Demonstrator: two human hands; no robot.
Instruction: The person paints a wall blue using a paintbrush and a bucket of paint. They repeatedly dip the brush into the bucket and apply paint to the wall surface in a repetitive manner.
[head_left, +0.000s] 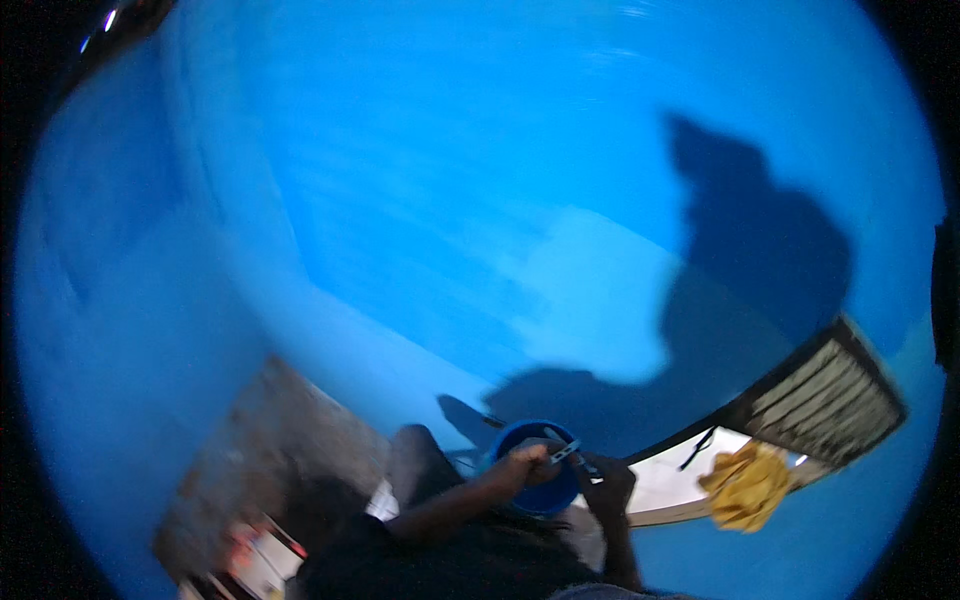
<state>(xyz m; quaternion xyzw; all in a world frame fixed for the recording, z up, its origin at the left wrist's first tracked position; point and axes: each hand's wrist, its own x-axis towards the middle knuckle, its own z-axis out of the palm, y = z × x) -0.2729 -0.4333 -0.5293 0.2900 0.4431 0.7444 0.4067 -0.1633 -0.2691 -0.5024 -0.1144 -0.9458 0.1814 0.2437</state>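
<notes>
Over a round blue bucket, both of my hands come close together. My left hand is closed on a small pale slotted strip, which sticks out between the hands. On the bucket's right side, my right hand grips a narrow, light-coloured tool; its kind is too blurred to tell. Part of the bucket's inside is hidden by the hands. Ahead stands a blue painted wall, with a lighter patch and a dark shadow of a person on it.
At the right, a crumpled yellow cloth or bag lies on the edge of a white-bottomed recess, beside a dark-framed slatted panel. A grey-brown floor shows at lower left, with a white and red object on it.
</notes>
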